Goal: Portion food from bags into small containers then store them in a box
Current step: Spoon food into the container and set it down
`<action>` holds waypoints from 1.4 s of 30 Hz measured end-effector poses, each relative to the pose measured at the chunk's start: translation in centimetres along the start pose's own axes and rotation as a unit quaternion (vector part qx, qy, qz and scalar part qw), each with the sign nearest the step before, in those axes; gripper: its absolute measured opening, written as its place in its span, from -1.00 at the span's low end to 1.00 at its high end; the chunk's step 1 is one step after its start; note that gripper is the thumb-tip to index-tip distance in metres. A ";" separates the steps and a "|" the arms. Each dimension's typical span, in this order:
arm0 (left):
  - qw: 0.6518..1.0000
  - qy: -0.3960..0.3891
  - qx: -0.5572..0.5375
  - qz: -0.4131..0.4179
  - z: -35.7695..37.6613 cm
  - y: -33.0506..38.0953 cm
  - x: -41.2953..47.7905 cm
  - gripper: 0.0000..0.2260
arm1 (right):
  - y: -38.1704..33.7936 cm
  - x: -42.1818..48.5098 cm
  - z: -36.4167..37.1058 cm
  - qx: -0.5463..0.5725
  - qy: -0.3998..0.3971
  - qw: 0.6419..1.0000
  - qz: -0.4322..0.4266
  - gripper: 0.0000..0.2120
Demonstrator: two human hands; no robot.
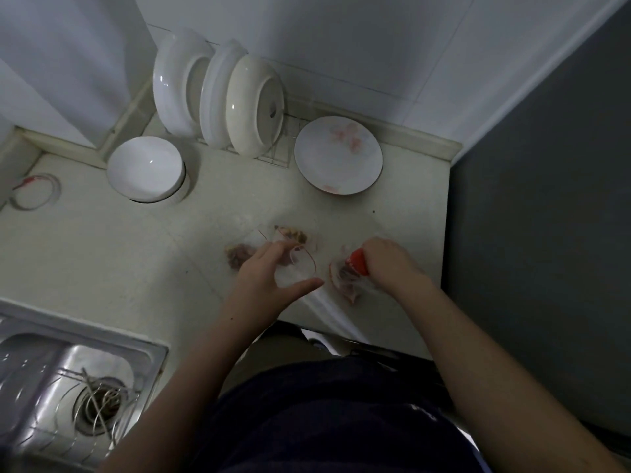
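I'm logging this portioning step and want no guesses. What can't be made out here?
- Red-handled tool: its working end is hidden by the right hand and clear bag.
- Small clear container: contents blurred, partly covered by the left hand.
- Sink: cut off by the frame's left edge.

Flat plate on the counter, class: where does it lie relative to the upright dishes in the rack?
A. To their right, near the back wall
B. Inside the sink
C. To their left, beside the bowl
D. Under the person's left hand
A: the flat plate, marked with pinkish smears, lies on the counter right of the upright dishes, by the wall.
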State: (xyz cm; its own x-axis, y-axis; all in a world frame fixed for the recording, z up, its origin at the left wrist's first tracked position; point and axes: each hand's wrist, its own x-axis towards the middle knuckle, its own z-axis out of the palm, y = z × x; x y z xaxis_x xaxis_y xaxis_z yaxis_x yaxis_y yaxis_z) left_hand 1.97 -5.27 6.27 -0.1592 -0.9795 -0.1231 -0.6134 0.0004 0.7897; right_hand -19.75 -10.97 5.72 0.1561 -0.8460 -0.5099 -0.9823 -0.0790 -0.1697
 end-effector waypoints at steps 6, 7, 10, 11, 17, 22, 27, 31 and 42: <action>1.000 0.003 -0.009 0.004 0.0 -0.7 -0.2 -0.47 | 0.9 1.6 0.3 0.139 -0.071 0.984 0.087 -0.64; 1.000 0.005 -0.011 0.004 0.0 -0.9 -0.3 -0.50 | 1.4 1.7 0.4 0.182 -0.098 0.974 0.097 -0.65; 1.000 0.004 -0.020 -0.001 0.2 -1.5 -0.3 -0.52 | 3.1 1.4 0.9 0.342 -0.132 0.919 0.147 -0.79; 1.000 0.001 -0.022 -0.002 0.2 -1.7 -0.3 -0.52 | 3.8 1.2 1.1 0.379 -0.124 0.901 0.168 -0.79; 0.999 -0.032 -0.031 -0.008 1.2 -2.7 -0.2 -0.45 | 6.3 -0.1 1.2 0.483 -0.137 0.834 0.230 -0.74; 0.983 -0.110 -0.120 -0.085 3.0 -3.0 0.4 -0.48 | 7.0 -1.8 1.1 0.575 -0.101 0.791 0.186 -0.76; 0.950 -0.174 -0.226 -0.127 4.2 -2.5 1.2 -0.50 | 7.5 -2.9 0.2 0.612 -0.050 0.778 0.133 -0.82; 0.953 -0.159 -0.241 -0.096 5.0 -2.2 2.2 -0.55 | 7.4 -3.4 -0.4 0.620 -0.031 0.772 0.136 -0.86; 0.896 -0.190 -0.370 -0.154 6.3 -3.0 3.5 -0.60 | 7.6 -5.5 -2.3 0.679 -0.002 0.709 0.188 -0.85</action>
State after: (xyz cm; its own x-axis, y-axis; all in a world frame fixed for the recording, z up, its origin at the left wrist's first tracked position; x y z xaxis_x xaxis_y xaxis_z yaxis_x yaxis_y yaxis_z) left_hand -1.62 -7.39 -0.30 -0.4085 -0.7707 -0.4890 -0.0141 -0.5303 0.8477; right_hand -28.29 -8.11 9.23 -0.0870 -0.6711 -0.7363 0.0515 0.7350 -0.6761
